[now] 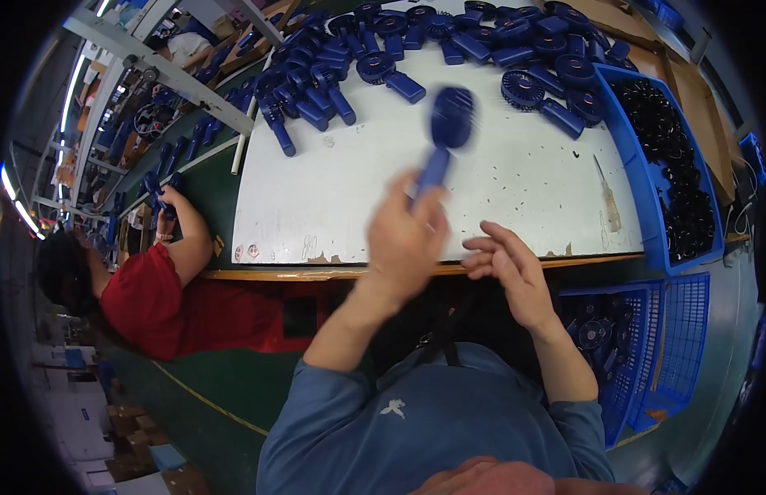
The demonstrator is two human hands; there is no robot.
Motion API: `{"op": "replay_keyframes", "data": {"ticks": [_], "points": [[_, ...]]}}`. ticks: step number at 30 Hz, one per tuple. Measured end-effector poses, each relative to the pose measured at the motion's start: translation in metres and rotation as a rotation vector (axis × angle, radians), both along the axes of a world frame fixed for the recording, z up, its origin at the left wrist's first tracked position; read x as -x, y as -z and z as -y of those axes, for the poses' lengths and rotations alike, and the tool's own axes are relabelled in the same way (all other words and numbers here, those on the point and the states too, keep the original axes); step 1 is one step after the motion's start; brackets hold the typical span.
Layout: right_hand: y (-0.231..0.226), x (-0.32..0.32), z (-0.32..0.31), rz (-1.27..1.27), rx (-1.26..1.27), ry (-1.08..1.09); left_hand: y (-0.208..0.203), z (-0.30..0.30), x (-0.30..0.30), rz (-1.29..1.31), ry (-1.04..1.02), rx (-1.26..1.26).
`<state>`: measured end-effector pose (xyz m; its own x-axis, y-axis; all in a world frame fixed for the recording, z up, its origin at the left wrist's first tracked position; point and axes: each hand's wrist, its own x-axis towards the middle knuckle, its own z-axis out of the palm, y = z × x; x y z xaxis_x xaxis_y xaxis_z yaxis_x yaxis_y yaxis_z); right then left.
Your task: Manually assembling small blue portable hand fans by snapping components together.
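Note:
My left hand (406, 235) is closed round the handle of a dark blue handheld fan (452, 117). The fan is held up over the white tabletop (317, 194), its round head pointing away from me and smeared by motion. Near the table's front edge, my right hand (508, 268) hovers with its fingers apart and nothing in them. Many more blue handheld fans (383, 70) lie heaped along the far side of the table, some with their handles toward me.
To the right stands a blue bin (634, 186) of small black parts. A screwdriver-like tool (607, 198) lies near it. Below the table at right is a blue basket (647, 363) holding fan parts. A co-worker in red (152, 305) works at a green bench on the left.

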<state>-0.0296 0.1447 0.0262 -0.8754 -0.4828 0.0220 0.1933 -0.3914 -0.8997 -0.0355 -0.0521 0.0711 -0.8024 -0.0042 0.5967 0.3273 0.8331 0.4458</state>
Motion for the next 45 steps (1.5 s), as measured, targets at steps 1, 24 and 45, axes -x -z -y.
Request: {"op": "replay_keyframes", "data": {"ticks": [1,24,45], "points": [[-0.005,0.0,0.011,0.066,0.069,-0.017,0.001,-0.012,-0.012,-0.017,0.086,0.048],[-0.024,-0.03,0.001,-0.842,-0.733,-0.294,0.083,-0.01,-0.033,1.026,0.667,-1.961],[-0.017,0.211,-0.271,-0.553,-1.763,0.41,0.053,-0.008,-0.054,0.618,0.927,-1.657]]}}
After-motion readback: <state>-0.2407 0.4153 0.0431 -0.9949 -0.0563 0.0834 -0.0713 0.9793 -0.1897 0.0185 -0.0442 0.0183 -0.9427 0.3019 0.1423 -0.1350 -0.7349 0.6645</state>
